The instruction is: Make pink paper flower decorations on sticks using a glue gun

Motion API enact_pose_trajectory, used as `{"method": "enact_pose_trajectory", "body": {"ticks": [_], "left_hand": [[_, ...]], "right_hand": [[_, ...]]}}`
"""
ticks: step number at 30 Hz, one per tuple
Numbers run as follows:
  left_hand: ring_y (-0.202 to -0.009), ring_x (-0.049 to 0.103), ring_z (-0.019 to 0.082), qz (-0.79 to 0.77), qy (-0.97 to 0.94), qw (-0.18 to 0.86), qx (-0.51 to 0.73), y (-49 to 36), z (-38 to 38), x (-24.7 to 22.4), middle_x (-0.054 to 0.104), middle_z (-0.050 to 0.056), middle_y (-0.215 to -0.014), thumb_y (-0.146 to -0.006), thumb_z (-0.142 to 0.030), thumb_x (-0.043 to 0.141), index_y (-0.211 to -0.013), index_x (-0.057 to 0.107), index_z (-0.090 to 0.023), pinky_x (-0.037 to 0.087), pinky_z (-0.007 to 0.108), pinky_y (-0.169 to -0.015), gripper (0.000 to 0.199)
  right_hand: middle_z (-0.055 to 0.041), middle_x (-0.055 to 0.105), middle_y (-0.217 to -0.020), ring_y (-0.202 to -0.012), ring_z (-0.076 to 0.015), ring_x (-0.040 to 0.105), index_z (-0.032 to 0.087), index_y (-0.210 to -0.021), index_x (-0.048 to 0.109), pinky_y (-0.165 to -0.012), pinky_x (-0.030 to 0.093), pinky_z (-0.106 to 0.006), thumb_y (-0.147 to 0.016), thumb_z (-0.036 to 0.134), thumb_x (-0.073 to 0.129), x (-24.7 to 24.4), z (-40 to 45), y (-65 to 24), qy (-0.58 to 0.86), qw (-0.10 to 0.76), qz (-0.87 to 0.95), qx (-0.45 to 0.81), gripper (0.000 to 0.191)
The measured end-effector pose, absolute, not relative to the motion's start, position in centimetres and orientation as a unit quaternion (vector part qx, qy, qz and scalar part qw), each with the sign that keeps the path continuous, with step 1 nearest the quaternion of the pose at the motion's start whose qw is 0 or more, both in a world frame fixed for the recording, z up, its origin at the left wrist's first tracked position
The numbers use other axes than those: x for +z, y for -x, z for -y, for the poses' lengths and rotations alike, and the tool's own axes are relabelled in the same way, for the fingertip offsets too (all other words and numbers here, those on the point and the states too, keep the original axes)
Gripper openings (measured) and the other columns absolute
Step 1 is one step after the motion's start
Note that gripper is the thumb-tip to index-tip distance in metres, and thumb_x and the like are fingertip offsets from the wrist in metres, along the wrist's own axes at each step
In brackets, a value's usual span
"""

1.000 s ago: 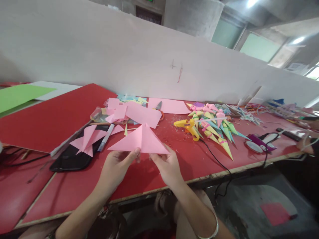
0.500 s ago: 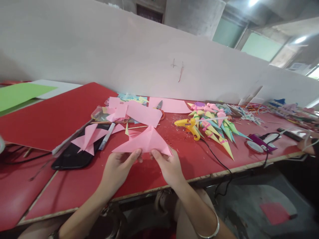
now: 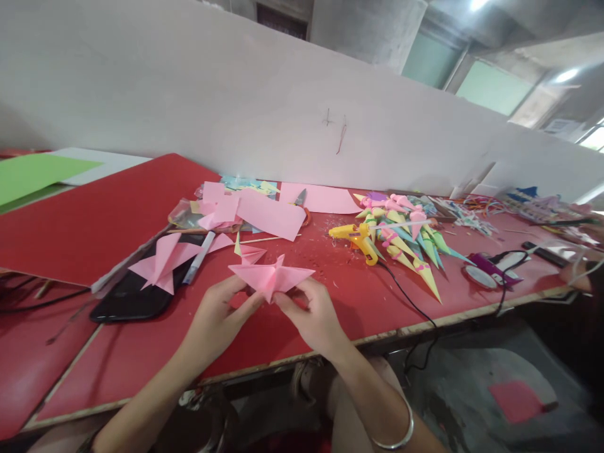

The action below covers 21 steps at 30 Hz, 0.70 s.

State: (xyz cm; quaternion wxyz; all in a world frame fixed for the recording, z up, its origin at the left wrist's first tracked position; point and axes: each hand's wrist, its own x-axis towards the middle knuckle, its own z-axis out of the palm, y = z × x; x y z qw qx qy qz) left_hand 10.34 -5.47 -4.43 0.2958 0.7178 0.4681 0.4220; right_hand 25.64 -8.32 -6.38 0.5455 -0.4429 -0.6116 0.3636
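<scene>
A folded pink paper piece (image 3: 271, 277) with pointed wings is held above the red table's front part. My left hand (image 3: 226, 311) pinches its lower left side, and my right hand (image 3: 306, 311) pinches the lower right. Just behind it lies another small pink folded piece (image 3: 252, 253). To the left, a pink folded paper shape (image 3: 164, 261) rests on a black phone-like object (image 3: 136, 299), with a white marker (image 3: 200, 255) beside it. Pink paper strips (image 3: 274, 214) and scissors (image 3: 304, 211) lie farther back.
A yellow glue gun (image 3: 353, 238) with a black cord lies right of centre, against a pile of colourful paper cones (image 3: 401, 229). A red board (image 3: 94, 220) spans the left. At the far right edge, a person's hand (image 3: 578, 274) shows near cables.
The pink paper between my hands has changed from a broad triangular shape to a narrower winged one with a raised centre. My hands have moved slightly closer together.
</scene>
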Motion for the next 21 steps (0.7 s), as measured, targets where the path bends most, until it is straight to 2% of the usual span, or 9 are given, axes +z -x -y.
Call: {"method": "enact_pose_trajectory", "body": {"ticks": [5, 10, 14, 16, 18, 21], "left_hand": [[-0.065, 0.060, 0.020, -0.461, -0.724, 0.316, 0.404, -10.4, 5.8, -4.7, 0.061, 0.000, -0.060, -0.070, -0.037, 0.055, -0.059, 0.054, -0.022, 0.045, 0.025, -0.059, 0.019], [-0.067, 0.062, 0.020, -0.433, -0.690, 0.400, 0.419, -10.9, 6.0, -4.6, 0.065, 0.001, -0.066, -0.070, -0.036, 0.058, -0.069, 0.060, -0.021, 0.049, 0.027, -0.064, 0.014], [-0.067, 0.062, 0.020, -0.436, -0.698, 0.379, 0.423, -10.6, 6.0, -4.7, 0.065, 0.001, -0.065, -0.070, -0.033, 0.059, -0.065, 0.060, -0.021, 0.049, 0.026, -0.064, 0.013], [-0.070, 0.063, 0.020, -0.408, -0.713, 0.393, 0.413, -10.2, 6.1, -4.9, 0.067, 0.003, -0.071, -0.069, -0.031, 0.060, -0.072, 0.063, -0.021, 0.051, 0.027, -0.066, 0.011], [-0.075, 0.065, 0.022, -0.387, -0.724, 0.400, 0.408, -10.0, 6.1, -5.0, 0.070, 0.005, -0.081, -0.066, -0.029, 0.063, -0.081, 0.067, -0.021, 0.052, 0.028, -0.070, 0.018], [-0.079, 0.064, 0.023, -0.385, -0.765, 0.352, 0.377, -9.9, 6.2, -4.8, 0.071, 0.004, -0.086, -0.062, -0.031, 0.069, -0.085, 0.070, -0.024, 0.051, 0.030, -0.075, 0.024]], "right_hand": [[-0.0085, 0.071, -0.078, -0.071, -0.0209, 0.065, 0.015, -0.082, 0.069, -0.069, 0.051, -0.033, -0.078, 0.029, 0.060, -7.0, 8.4, -25.1, 0.460, 0.555, 0.580, 0.380, 0.017], [-0.0088, 0.071, -0.079, -0.074, -0.0220, 0.065, 0.015, -0.084, 0.068, -0.069, 0.052, -0.032, -0.076, 0.028, 0.061, -7.5, 8.3, -25.0, 0.486, 0.568, 0.551, 0.371, 0.017], [-0.0085, 0.070, -0.082, -0.077, -0.0221, 0.064, 0.016, -0.087, 0.067, -0.072, 0.050, -0.033, -0.078, 0.028, 0.060, -7.3, 8.4, -25.1, 0.476, 0.565, 0.568, 0.363, 0.016], [-0.0066, 0.068, -0.082, -0.078, -0.0211, 0.063, 0.018, -0.085, 0.066, -0.074, 0.049, -0.032, -0.080, 0.029, 0.059, -7.0, 8.5, -25.3, 0.445, 0.558, 0.595, 0.370, 0.014], [-0.0036, 0.064, -0.080, -0.078, -0.0191, 0.060, 0.020, -0.081, 0.065, -0.072, 0.048, -0.030, -0.081, 0.028, 0.058, -6.6, 8.7, -25.5, 0.407, 0.548, 0.624, 0.380, 0.011], [-0.0010, 0.059, -0.077, -0.074, -0.0171, 0.056, 0.022, -0.073, 0.063, -0.067, 0.045, -0.027, -0.082, 0.027, 0.058, -6.2, 8.8, -25.8, 0.385, 0.526, 0.663, 0.368, 0.012]]}}
